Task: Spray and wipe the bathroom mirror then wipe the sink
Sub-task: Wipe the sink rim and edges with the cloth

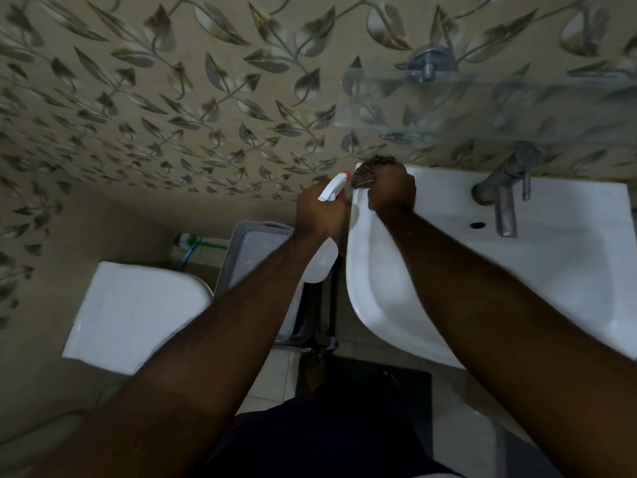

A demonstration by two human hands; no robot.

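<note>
A white sink is fixed to the leaf-patterned wall on the right. My left hand grips a clear spray bottle with a white head and red nozzle, just left of the sink's back left corner. My right hand is closed on a dark brown cloth pressed against that back left corner of the sink rim. The mirror is out of view.
A metal tap sticks out of the wall over the basin. A glass shelf hangs above it. A white toilet cistern stands at the left, a grey perforated basket beside it. A dark mat lies on the floor.
</note>
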